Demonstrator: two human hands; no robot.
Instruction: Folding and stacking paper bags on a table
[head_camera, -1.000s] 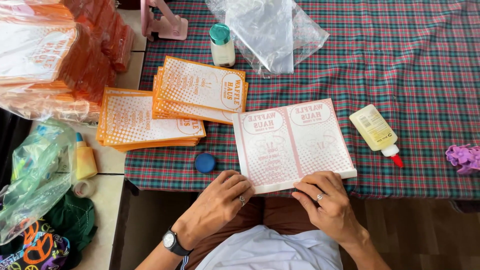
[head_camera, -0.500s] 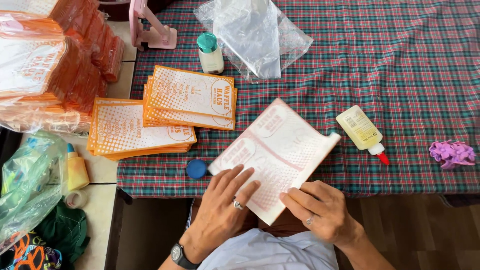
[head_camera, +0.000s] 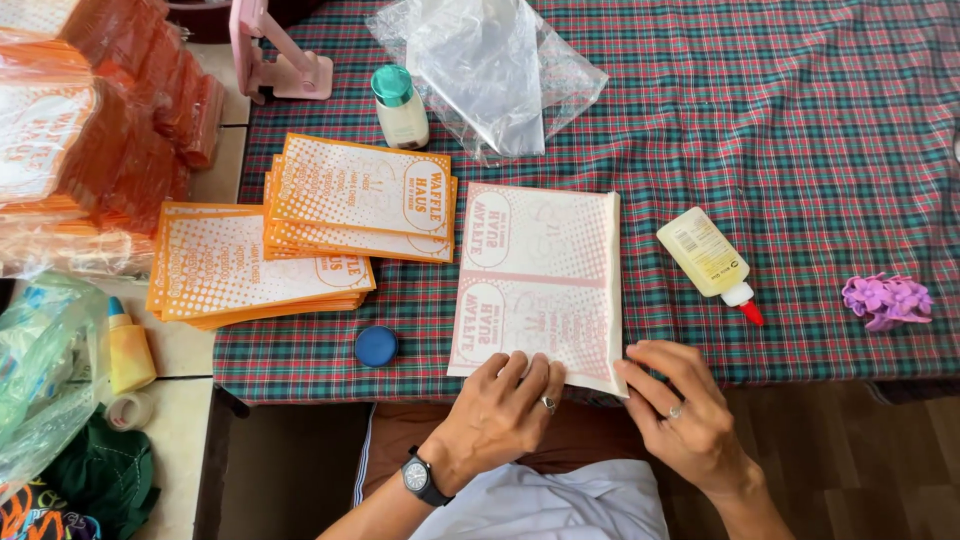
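Observation:
A flat white paper sheet with faint orange print lies face down on the plaid tablecloth, its right edge folded up as a narrow flap. My left hand presses flat on the sheet's near edge. My right hand pinches the near right corner at the flap. Two stacks of orange printed sheets lie to the left. A yellowish glue bottle with a red tip lies to the right.
A blue round cap sits left of the sheet. A jar with a teal lid, a clear plastic bag and a pink stand are at the back. A purple flower piece lies far right. Wrapped orange bundles stand left.
The sheet was turned from a slanted position to lie upright and straight on the table, with its right edge now folded. Both hands shifted to its near edge.

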